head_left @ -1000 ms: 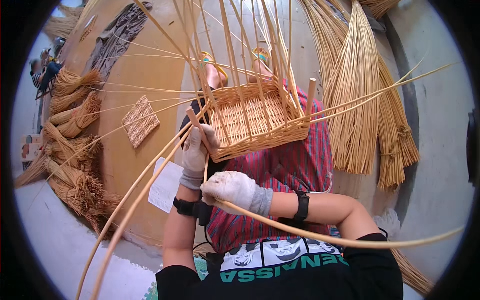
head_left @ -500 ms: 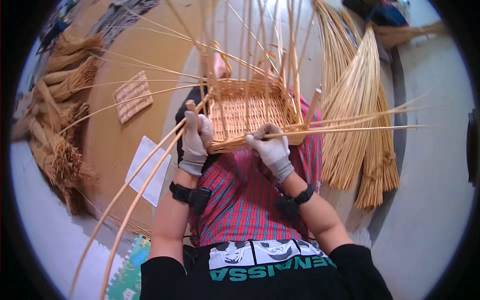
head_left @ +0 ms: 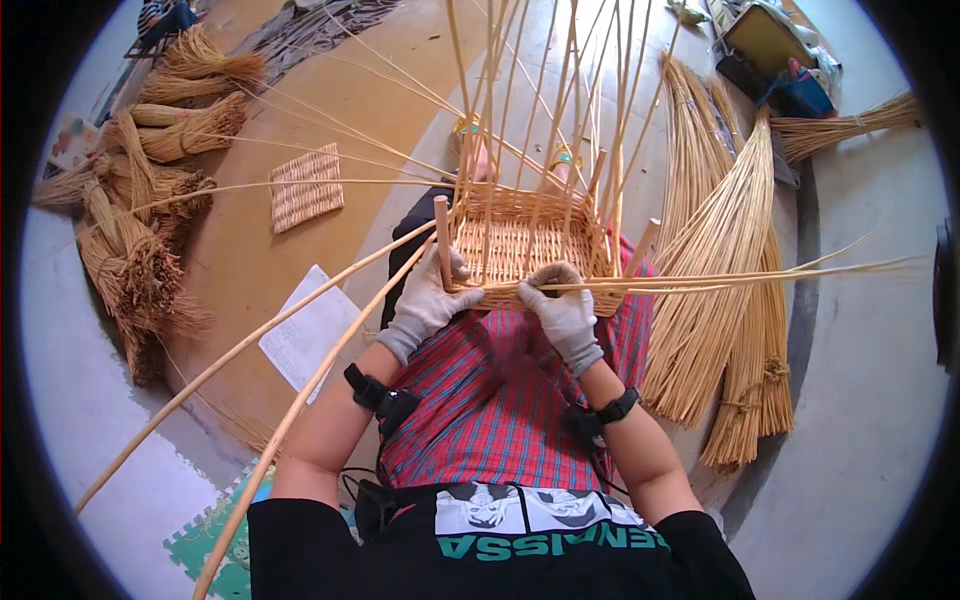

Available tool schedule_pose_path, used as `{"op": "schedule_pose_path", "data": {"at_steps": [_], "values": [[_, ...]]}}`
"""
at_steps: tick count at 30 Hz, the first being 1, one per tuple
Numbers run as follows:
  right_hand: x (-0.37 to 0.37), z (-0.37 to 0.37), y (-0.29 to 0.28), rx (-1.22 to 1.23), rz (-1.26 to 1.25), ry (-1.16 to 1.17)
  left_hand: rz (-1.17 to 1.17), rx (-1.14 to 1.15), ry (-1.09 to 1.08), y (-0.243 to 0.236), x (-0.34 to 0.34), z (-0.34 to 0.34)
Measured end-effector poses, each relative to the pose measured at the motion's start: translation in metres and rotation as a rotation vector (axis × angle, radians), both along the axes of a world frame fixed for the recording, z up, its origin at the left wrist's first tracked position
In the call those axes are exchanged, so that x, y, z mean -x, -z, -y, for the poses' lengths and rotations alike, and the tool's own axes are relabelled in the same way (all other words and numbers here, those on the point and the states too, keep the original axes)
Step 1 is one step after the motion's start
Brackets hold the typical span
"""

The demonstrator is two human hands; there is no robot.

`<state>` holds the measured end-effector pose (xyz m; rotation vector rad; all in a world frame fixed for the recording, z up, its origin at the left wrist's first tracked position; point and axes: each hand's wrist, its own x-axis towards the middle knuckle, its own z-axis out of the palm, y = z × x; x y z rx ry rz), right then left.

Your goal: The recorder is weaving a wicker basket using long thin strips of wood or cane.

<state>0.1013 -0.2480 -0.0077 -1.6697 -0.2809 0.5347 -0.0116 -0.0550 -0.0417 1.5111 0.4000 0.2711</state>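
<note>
A half-woven wicker basket (head_left: 515,250) rests on my lap, its tall upright stakes (head_left: 535,110) rising on the far side. My left hand (head_left: 428,303), in a pale glove, is closed around its near left corner, beside a thick wooden peg (head_left: 442,235). Along the near rim my right hand (head_left: 563,308), gloved too, pinches willow rods (head_left: 720,283) that run out to the right. Two thicker rods (head_left: 330,350) sweep from the left corner down to the lower left. Another peg (head_left: 643,247) stands at the right corner.
Long bundles of straight rods (head_left: 715,270) lie to the right. Tied bundles (head_left: 150,230) are heaped at the left. On the floor are a small woven panel (head_left: 308,188) and a white paper sheet (head_left: 300,335). A blue container (head_left: 805,92) sits far right.
The basket and both hands appear shifted to the right in view. My left hand has gone from upright beside the peg to lower on the corner, its thumb along the near rim.
</note>
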Motion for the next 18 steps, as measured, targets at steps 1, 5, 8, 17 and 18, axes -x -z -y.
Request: {"op": "schedule_pose_path", "data": {"at_steps": [1, 5, 8, 17, 18], "values": [[0.002, 0.0, 0.0, 0.02, 0.079, 0.005, -0.012, -0.039, -0.002, 0.003, -0.001, 0.001], [0.022, 0.003, -0.01, -0.082, 0.237, -0.017, -0.078, -0.038, -0.029, 0.005, -0.002, 0.002], [0.042, 0.006, -0.033, 0.138, 0.61, -0.134, -0.124, -0.079, -0.002, -0.001, -0.003, -0.001], [-0.027, -0.095, -0.08, 0.388, 0.789, -0.42, -0.13, -0.005, -0.137, -0.013, -0.009, 0.007], [-0.034, -0.108, -0.074, 0.334, 0.864, -0.352, -0.074, 0.047, -0.152, -0.013, -0.009, 0.007]]}}
